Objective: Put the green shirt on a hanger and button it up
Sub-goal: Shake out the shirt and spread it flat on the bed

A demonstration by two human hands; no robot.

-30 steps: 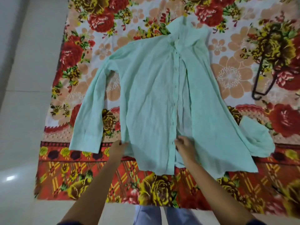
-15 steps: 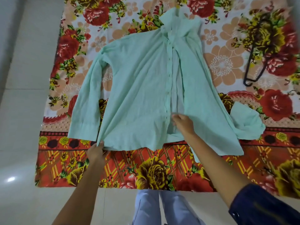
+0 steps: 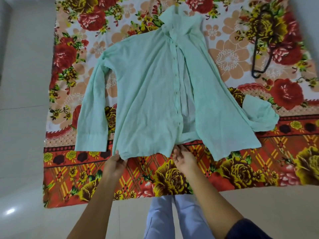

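The tiled floor (image 3: 22,152) lies to the outside of the left hand. A floral cloth (image 3: 86,178) is spread on it, under and ahead of both hands.

The left hand (image 3: 114,165) sits at the near hem of the green shirt (image 3: 146,94), at the outer corner of the left front panel. Its fingers are curled and its fingertips pinch the hem edge. The shirt's left sleeve lies flat just outside this hand, cuff toward the person.

The green shirt lies flat, front up, directly ahead of both hands, collar at the far end. Its front is unbuttoned; the placket runs away from the gap between the hands.

The right hand (image 3: 184,158) sits at the hem beside the lower end of the placket. Its fingers are loosely spread and touch the hem edge; whether they grip the fabric cannot be told.

Beyond and outside the right hand, the right sleeve lies bunched. The black hanger (image 3: 260,54) lies on the cloth farther ahead, well apart from the shirt.
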